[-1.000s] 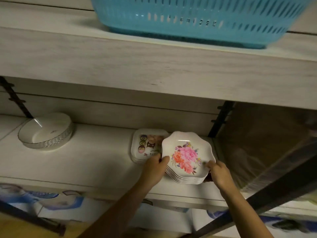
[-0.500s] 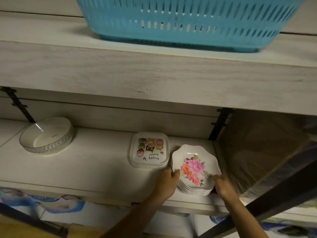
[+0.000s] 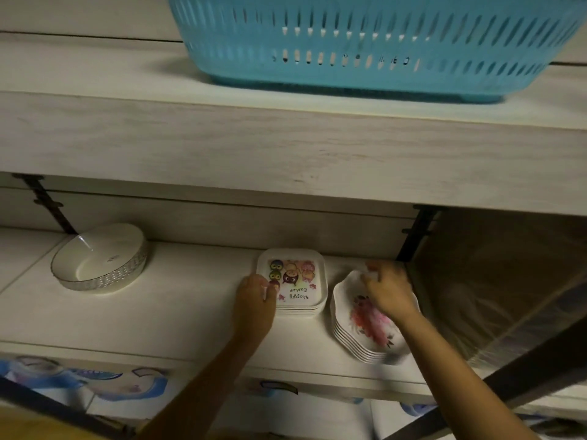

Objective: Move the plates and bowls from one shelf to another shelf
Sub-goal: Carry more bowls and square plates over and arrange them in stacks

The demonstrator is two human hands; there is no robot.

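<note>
Flanking hands (image 3: 254, 300) (image 3: 386, 290), square plates (image 3: 293, 281) near shelf (image 3: 158, 315) edge.

basket (image 3: 365, 42): turquoise, slotted
square plates (image 3: 293, 282): white, cartoon owls
scalloped plates (image 3: 365, 325): white, pink-red flowers
bowl (image 3: 98, 258): white, patterned wall

two plate stacks (image 3: 291, 282) side by side

Your view is dim and warm-toned, brightest on the upper shelf (image 3: 286, 144) front at centre frame. The lower shelf (image 3: 178, 309) sits in its shadow. Your right hand (image 3: 386, 292) smears with motion blur; wide-angle bending curves the frame edges.
</note>
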